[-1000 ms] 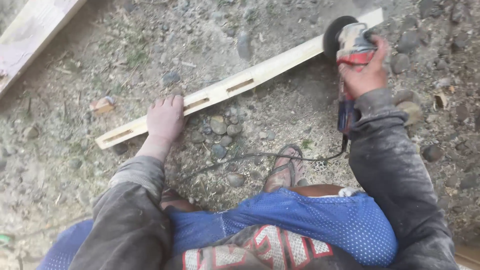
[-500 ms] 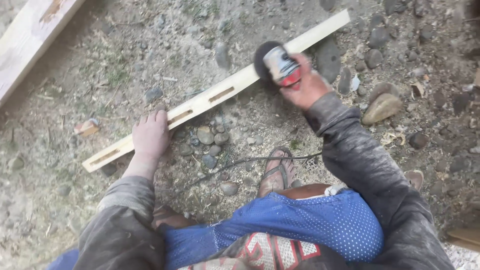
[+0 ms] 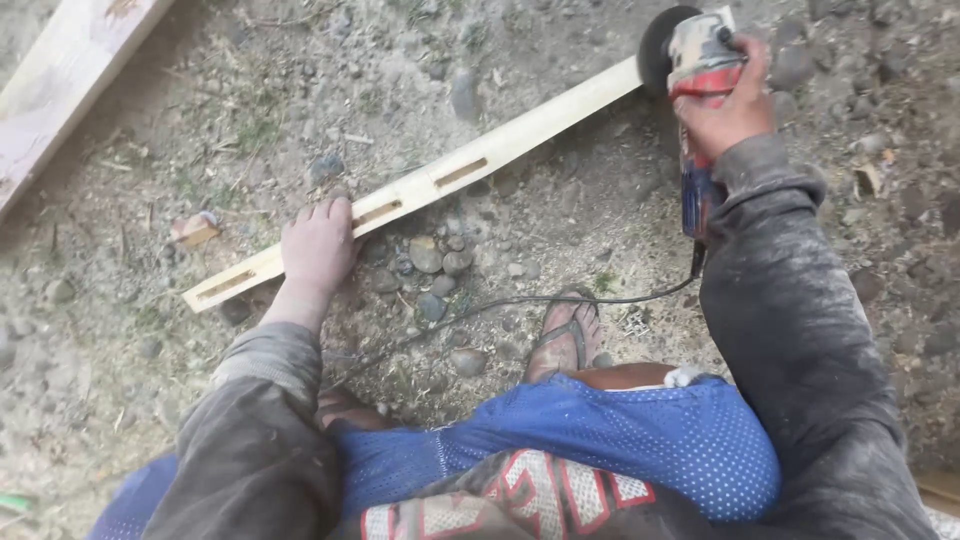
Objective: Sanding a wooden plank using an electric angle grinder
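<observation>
Grinder (image 3: 695, 60) moved toward slat (image 3: 450, 180) end, right fingers (image 3: 745, 85) clenched round it, left fingers (image 3: 320, 215) pressing slat

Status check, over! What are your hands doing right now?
Left hand pressing slat down. Right hand gripping grinder at slat's far end. Cord trails by foot.

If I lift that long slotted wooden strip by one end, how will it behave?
The wooden strip looks thin and long, so it is probably light and may flex or sag a little. Its three cut slots could make weak spots, so it might crack if bent. Lying flat on stony ground under the left hand, it seems unlikely to roll.
</observation>
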